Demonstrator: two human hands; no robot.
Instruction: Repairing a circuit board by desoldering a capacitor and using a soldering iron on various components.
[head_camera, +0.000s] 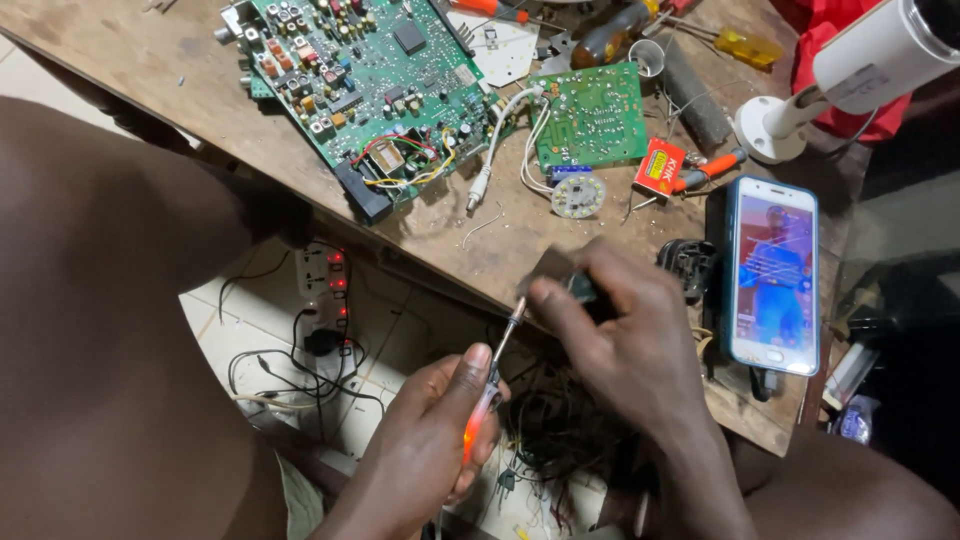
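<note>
Below the near edge of the wooden desk (150, 70), two bare hands are held close together over a tangle of dark wires (560, 430) on the floor. The left hand (425, 455) is curled shut around a test screwdriver (490, 390) with a clear handle glowing orange-red; its metal shaft runs up and to the right. The right hand (625, 335) is pinched closed on a small dark component (570, 280), and the screwdriver tip is brought against its near side.

For a steady touch, the component is best kept still between thumb and fingers while only the tip is moved, with the fingers kept off the bare metal shaft. The wrists may be braced against each other or the desk edge.

Farther back on the desk lie a large green circuit board (370, 80), a smaller green board (590, 115) to its right, a small round white board (578, 195), and a smartphone (772, 275) with a lit screen at the right. A power strip (325, 285) with red lights sits on the floor to the left.

The component is largely hidden by the right fingers and blurred, so its kind cannot be told. The exact contact point is unclear. The large board is cut off at the top edge.
</note>
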